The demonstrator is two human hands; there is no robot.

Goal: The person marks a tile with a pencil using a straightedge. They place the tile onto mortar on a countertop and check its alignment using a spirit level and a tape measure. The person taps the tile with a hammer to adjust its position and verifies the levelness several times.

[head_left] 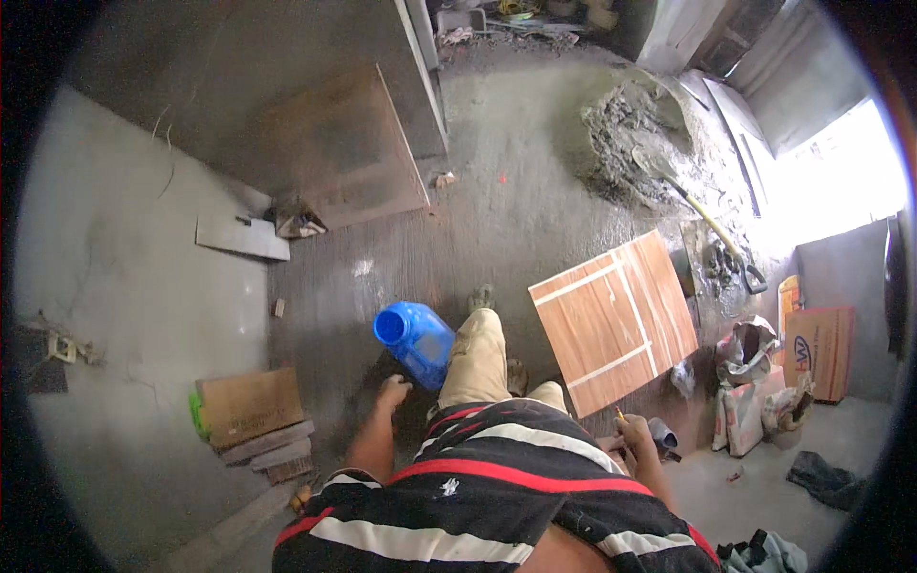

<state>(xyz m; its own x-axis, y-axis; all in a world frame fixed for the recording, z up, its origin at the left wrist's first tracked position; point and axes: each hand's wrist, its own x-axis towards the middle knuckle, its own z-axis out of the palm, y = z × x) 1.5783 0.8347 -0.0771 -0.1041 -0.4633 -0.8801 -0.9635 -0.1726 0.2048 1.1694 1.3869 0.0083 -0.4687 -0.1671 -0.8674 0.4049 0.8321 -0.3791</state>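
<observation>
My right hand (635,435) is closed around a thin yellow pencil (620,413), its tip pointing away from me. Just beyond that hand is a tilted, wood-patterned panel (602,315) crossed by pale strips. My left hand (393,392) hangs low with curled fingers; whatever they hold, if anything, is hidden. Close to it, a blue plastic jug (420,339) with a wide round opening stands by my left leg. The hand looks apart from the jug.
Wet mortar (630,134) lies heaped ahead with a shovel (702,215) in it. At right are torn bags (750,401) and a cardboard box (820,353). Stacked tiles with a carton (253,406) sit at left. A large board (334,153) leans on the wall.
</observation>
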